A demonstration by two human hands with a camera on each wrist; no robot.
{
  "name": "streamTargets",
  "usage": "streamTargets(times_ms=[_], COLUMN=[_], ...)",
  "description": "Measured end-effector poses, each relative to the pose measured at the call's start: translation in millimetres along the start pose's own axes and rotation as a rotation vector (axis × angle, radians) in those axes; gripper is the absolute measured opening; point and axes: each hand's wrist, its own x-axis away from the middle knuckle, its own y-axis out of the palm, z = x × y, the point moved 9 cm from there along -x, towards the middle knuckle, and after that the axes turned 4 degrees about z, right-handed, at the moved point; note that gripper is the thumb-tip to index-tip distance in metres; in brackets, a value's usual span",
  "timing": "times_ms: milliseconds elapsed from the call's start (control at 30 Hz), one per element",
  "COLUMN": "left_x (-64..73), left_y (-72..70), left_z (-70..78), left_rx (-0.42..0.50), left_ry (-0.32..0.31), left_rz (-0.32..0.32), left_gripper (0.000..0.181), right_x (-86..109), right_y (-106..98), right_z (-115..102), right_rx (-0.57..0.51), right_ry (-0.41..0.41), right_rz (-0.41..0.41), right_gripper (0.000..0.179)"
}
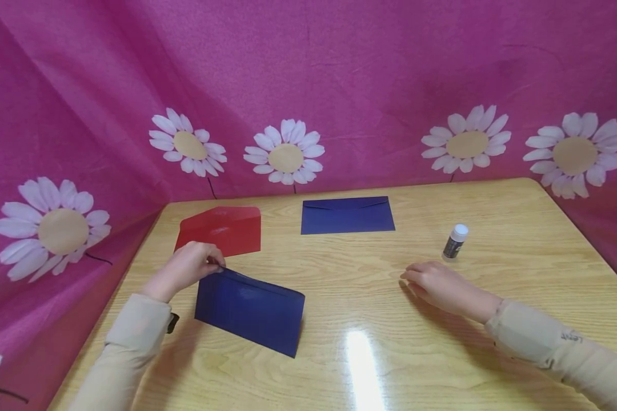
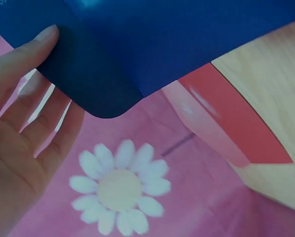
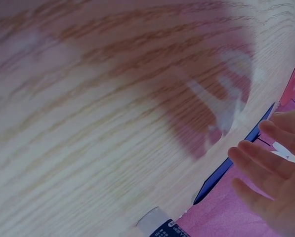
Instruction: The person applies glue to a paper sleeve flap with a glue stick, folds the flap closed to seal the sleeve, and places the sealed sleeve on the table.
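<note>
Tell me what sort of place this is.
Looks like a makeshift indoor tabletop workspace, though the room beyond is hidden: a light-brown wood-grain table, a magenta daisy-print cloth backdrop, and a dark-blue rectangular paper envelope in the left hand.

Glossy paper envelope (image 1: 249, 311) in left hand (image 1: 192, 265) | shiny wood table (image 1: 339, 294) beneath both | plastic tube (image 1: 454, 242) near right hand (image 1: 439, 286) | cloth (image 1: 370, 85) beyond

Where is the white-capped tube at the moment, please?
In the head view, the white-capped tube is on the right side of the table, just beyond the right hand.
</note>
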Motion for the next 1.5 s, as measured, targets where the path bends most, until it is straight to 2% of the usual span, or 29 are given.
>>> streamTargets(times_ms=[433, 633, 833, 933, 1167, 1300, 1500], left_x=[-45.3, -63.9, -79.4, -87.9, -108.3, -116.6, -122.6], left_y=[16.1, 26.5, 41.8, 50.2, 69.3, 83.2, 105.3], left_z=[45.2, 62.0, 72.8, 78.9, 95.1, 96.2, 99.1], left_rx=[0.068, 0.079, 0.07, 0.059, -0.02, -0.025, -0.058], left_ry=[0.033, 0.054, 0.073, 0.083, 0.155, 0.132, 0.125], left_rz=[-0.044, -0.069, -0.094, -0.12, -0.164, -0.198, -0.256], left_gripper=[0.013, 0.015, 0.014, 0.014, 0.012, 0.01, 0.01], right_x=[-0.5, -1.3, -1.4, -1.5, -1.6, -2.1, -0.3], right_y=[-0.9, -0.7, -3.3, -6.6, -13.8, -14.6, -11.6], right_z=[0.8, 3.3, 6.4, 6.7, 7.7, 9.8, 13.0], right_rx=[-0.005, 0.002, 0.025, 0.039, 0.062, 0.073, 0.071], right_ry=[-0.022, 0.016, 0.043, 0.031, 0.044, 0.066, 0.095], right_rz=[0.042, 0.002, -0.014, 0.02, 0.074, 0.083, 0.043], right_gripper=[0.019, 0.017, 0.02, 0.021, 0.028, 0.026, 0.027])
